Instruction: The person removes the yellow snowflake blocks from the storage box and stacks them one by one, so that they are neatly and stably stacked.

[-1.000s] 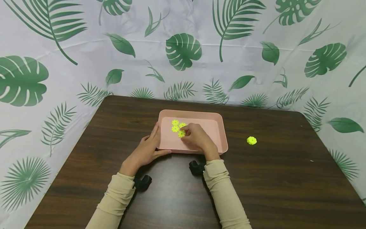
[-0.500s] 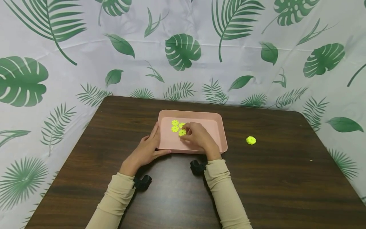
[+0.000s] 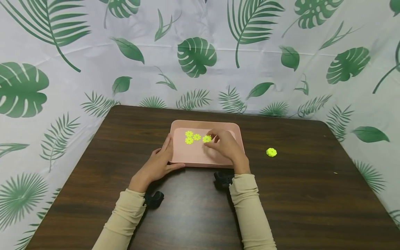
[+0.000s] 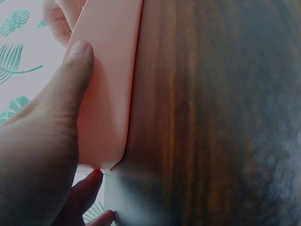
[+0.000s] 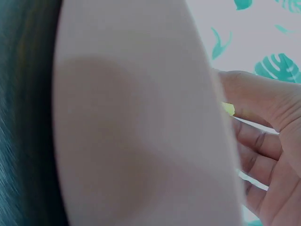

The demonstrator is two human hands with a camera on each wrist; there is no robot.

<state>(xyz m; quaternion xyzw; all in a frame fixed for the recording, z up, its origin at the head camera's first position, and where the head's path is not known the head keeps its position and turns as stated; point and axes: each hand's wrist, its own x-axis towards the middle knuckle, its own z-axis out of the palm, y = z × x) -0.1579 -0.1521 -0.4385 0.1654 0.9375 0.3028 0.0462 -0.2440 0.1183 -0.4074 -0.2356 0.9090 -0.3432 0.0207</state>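
Observation:
In the head view, my right hand [image 3: 227,146] pinches a yellow flower-shaped piece [image 3: 206,139] between thumb and fingers, over the pink tray [image 3: 190,155]. A sliver of that yellow piece [image 5: 228,108] shows past the tray wall [image 5: 136,103] in the right wrist view. Left of it, three similar yellow pieces [image 3: 189,140] lie close together on the tray floor. My left hand [image 3: 155,164] rests against the tray's near left corner, fingers extended along the left side. Its thumb [image 4: 77,70] lies straight along the front wall in the left wrist view.
To the right of the tray, another yellow flower-shaped piece [image 3: 271,152], perhaps stacked, lies on the dark wooden table [image 3: 297,194]. A tiny pale scrap [image 3: 335,173] sits farther right. Behind the table hangs a white leaf-print cloth [image 3: 197,86].
My right hand has moved right within the tray, carrying the pinched yellow piece away from the three others. My left hand keeps its place at the tray corner. The head view has shifted slightly.

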